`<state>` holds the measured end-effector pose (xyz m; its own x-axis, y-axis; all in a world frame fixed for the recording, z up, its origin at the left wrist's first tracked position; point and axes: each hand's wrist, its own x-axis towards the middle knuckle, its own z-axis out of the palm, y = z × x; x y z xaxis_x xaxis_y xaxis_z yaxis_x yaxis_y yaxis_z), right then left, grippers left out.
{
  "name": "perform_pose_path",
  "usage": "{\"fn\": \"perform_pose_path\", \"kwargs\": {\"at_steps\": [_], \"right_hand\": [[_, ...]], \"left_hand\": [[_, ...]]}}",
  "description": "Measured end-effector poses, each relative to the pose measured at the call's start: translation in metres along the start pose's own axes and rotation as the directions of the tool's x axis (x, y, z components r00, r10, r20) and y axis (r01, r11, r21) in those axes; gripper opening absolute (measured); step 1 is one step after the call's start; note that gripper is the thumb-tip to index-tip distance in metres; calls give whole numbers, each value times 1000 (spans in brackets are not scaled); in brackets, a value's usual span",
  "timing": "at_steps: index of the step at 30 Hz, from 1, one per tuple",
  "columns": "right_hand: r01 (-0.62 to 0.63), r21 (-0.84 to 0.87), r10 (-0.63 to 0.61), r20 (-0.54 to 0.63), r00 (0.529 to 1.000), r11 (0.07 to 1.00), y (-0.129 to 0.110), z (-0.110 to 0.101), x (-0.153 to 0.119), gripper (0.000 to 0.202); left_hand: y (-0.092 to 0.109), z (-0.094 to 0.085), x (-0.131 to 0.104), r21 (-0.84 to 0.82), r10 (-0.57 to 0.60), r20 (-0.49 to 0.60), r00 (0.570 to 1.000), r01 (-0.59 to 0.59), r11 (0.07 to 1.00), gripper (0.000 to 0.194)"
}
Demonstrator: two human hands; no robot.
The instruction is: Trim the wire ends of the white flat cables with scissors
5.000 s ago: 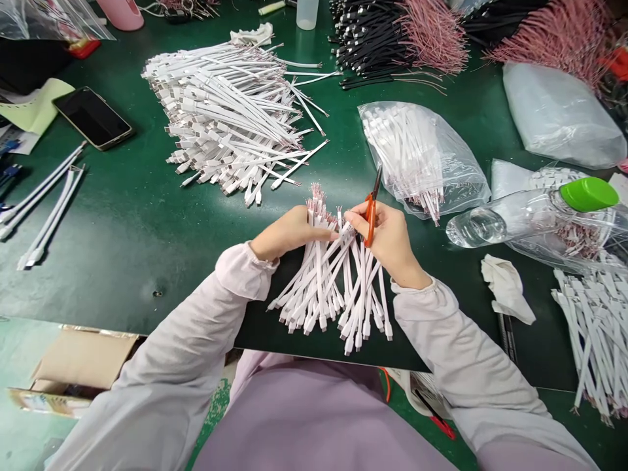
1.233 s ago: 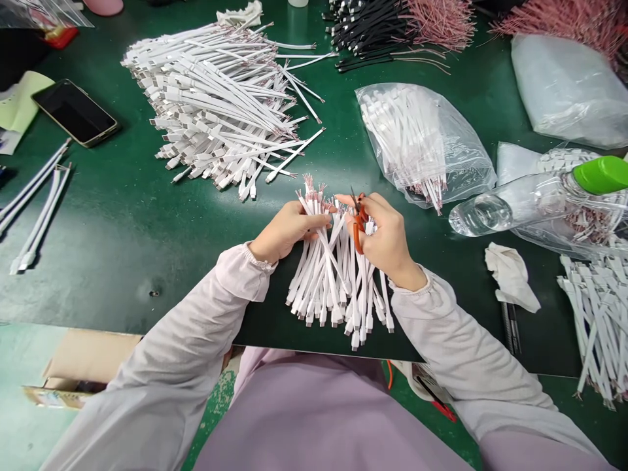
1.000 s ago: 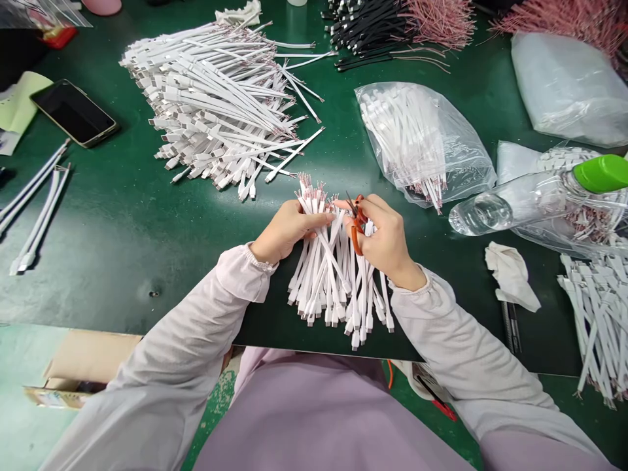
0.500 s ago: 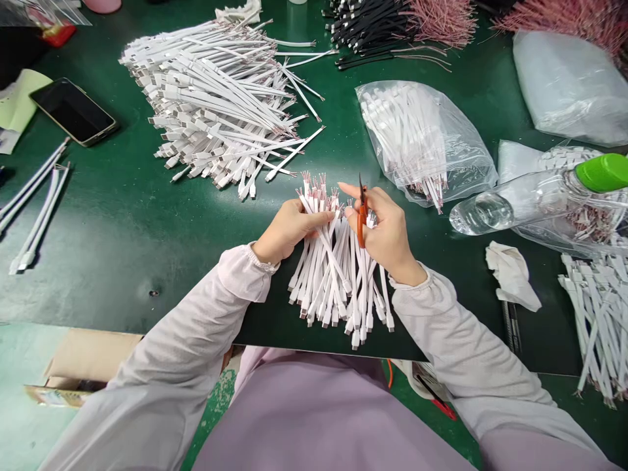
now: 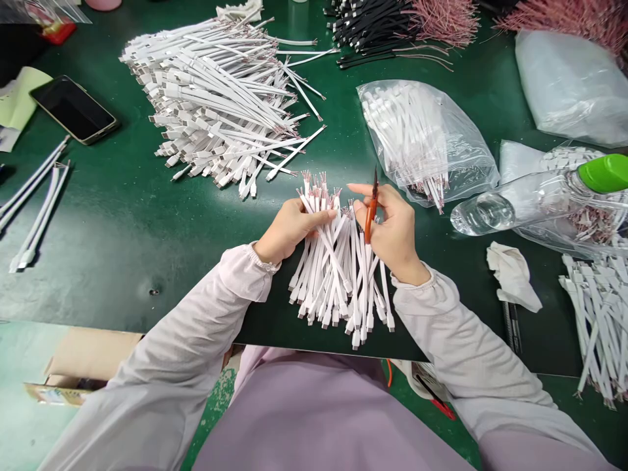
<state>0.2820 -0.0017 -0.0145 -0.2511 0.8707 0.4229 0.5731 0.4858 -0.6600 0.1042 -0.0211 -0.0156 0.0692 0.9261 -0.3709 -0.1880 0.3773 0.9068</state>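
Note:
A spread of short white USB cables [image 5: 318,275] lies at the table's front edge, plugs toward me and stripped reddish wire ends away from me. My left hand [image 5: 293,229] is closed on some of these cables near their wire ends, thumb on top. Over the right part of the spread, my right hand [image 5: 390,226] holds small orange-handled scissors [image 5: 371,212], blades pointing up and away. Its index finger and thumb reach left toward the wire ends. Whether they touch any wire I cannot tell.
A large pile of white cables [image 5: 220,104] lies at the back left, a phone [image 5: 74,109] farther left. To the right are a plastic bag of cables [image 5: 426,137], a water bottle [image 5: 530,196], crumpled white cloth [image 5: 514,275] and more cables [image 5: 598,320]. Black cables [image 5: 367,26] lie at the back.
My right hand with the scissors has shifted slightly right, away from the left hand. The left hand stays on the cables.

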Motion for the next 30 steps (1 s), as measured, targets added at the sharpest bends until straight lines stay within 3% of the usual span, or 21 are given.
{"fn": "perform_pose_path", "kwargs": {"at_steps": [8, 12, 15, 18, 21, 24, 30], "right_hand": [[-250, 351, 215, 138, 967, 902, -1, 9, 9, 13], [-279, 432, 231, 161, 959, 858, -3, 12, 14, 15], [-263, 456, 188, 204, 961, 850, -2, 9, 14, 17], [-192, 296, 119, 247, 962, 936, 3, -3, 17, 13], [-78, -48, 90, 369, 925, 996, 11, -24, 24, 9], [64, -299, 89, 468, 879, 952, 14, -44, 30, 7], [194, -427, 100, 577, 811, 883, 7, -55, 34, 17]], "left_hand": [[-3, 3, 2, 27, 79, 43, 996, -81, 996, 16], [-4, 5, 3, 21, 85, 116, 990, -88, 996, 19], [-4, 6, 2, -20, 59, 111, 992, -57, 998, 24], [-3, 7, 1, -58, 57, 53, 997, -54, 997, 24], [-3, 8, 1, -90, 58, 24, 998, -56, 994, 23], [-3, 8, 1, -106, 50, 20, 999, -48, 993, 22], [-5, 10, 0, -94, 93, 14, 996, -91, 991, 24]]}}
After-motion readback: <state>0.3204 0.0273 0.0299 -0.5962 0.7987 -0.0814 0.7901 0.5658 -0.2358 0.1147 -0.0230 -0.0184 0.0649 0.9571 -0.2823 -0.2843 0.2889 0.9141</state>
